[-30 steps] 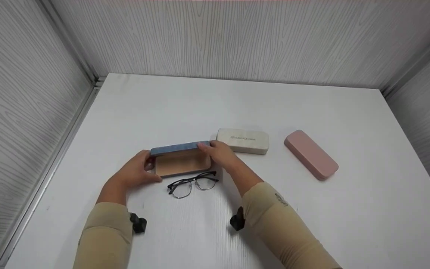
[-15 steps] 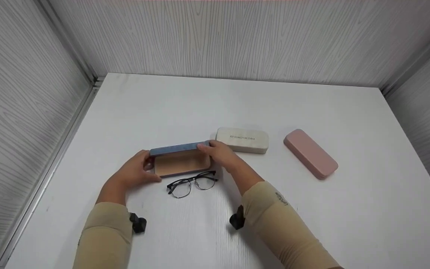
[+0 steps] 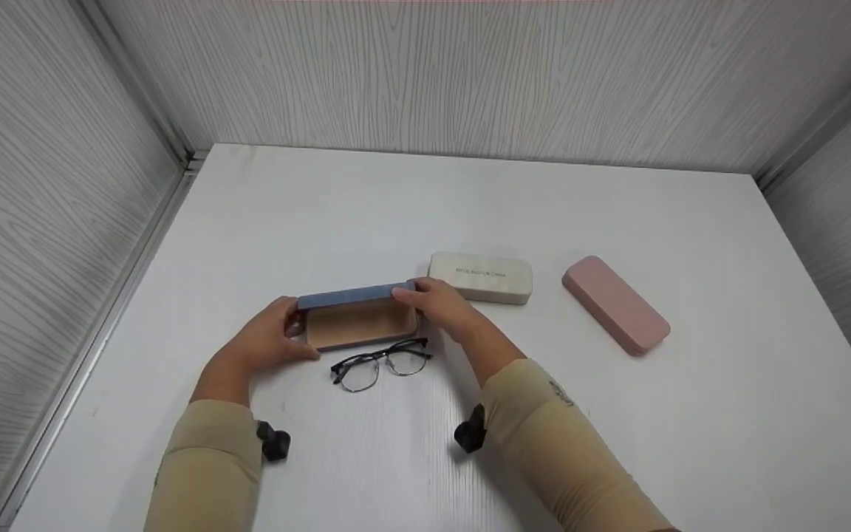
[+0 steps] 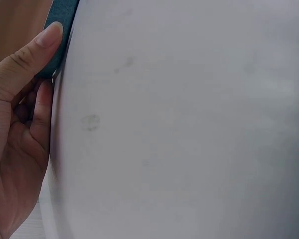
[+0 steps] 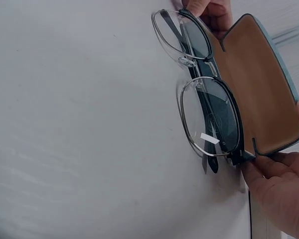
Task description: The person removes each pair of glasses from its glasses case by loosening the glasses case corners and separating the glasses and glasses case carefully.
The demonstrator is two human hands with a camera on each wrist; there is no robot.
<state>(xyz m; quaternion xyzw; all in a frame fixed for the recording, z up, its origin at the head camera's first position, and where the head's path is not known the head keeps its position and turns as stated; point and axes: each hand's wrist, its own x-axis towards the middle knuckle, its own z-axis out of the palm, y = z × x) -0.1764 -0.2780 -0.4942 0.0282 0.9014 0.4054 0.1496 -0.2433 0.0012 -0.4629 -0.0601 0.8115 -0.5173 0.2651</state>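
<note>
In the head view, a blue glasses case with a tan lining stands on the table, its lid partly raised. My left hand holds the case's left end, the thumb low at its front corner. At the other end my right hand grips the lid's right corner, thumb on the front edge. Folded black-and-silver eyeglasses lie just in front of the case. The right wrist view shows the eyeglasses' lenses close up, with the tan inside of the lid behind them. The left fingertips are partly hidden behind the case.
A cream glasses case with printed lettering lies just behind my right hand, lid shut. Farther right, a pink glasses case lies diagonally, also shut. Grey wood-grain panels bound the white table at the back and sides.
The raised lid has tipped down very slightly at its right end, my right hand moving with it. My left hand, the eyeglasses and the other cases keep their places.
</note>
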